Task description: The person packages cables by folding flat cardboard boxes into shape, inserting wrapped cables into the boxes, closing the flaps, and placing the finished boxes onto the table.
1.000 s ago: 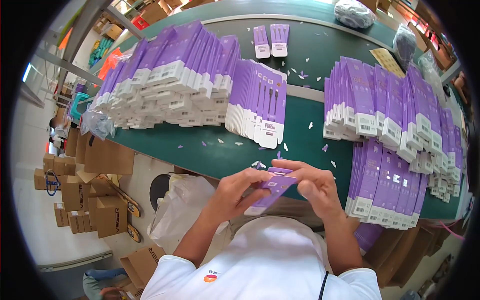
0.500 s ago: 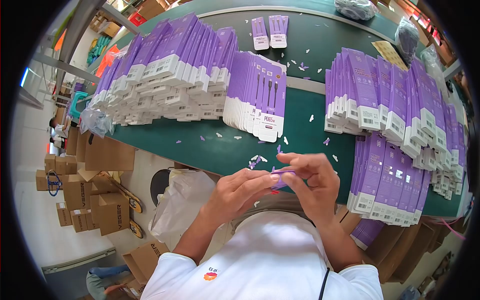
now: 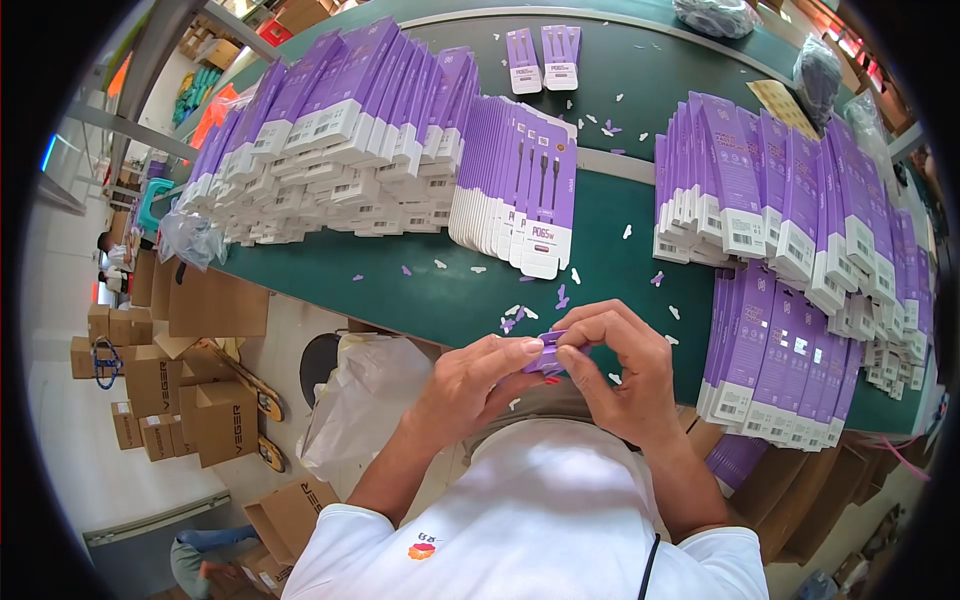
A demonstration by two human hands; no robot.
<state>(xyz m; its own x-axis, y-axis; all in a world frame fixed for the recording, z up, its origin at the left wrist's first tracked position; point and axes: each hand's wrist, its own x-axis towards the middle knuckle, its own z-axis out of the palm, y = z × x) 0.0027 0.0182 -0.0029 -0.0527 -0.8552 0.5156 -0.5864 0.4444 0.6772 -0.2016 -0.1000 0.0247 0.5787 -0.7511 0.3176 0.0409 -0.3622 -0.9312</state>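
Observation:
A purple cardboard box (image 3: 546, 354) is held between my two hands near the table's front edge, seen end-on with its flaps at the top. My left hand (image 3: 478, 376) grips it from the left, thumb along its upper edge. My right hand (image 3: 622, 362) pinches its right side with thumb and fingers. Most of the box is hidden by the hands. Just beyond, purple and white paper scraps (image 3: 515, 317) lie on the green table (image 3: 400, 300). A row of flat purple-and-white cartons (image 3: 545, 200) stands behind them.
Tall stacks of purple-and-white boxes stand at left (image 3: 340, 130) and right (image 3: 790, 200). Small packs (image 3: 560, 58) lie at the back. A white bag (image 3: 365, 390) and brown cardboard cartons (image 3: 225, 420) are on the floor at left.
My right fingers have closed down onto the box's upper edge from a more raised, spread pose. My left thumb has shifted slightly up along it.

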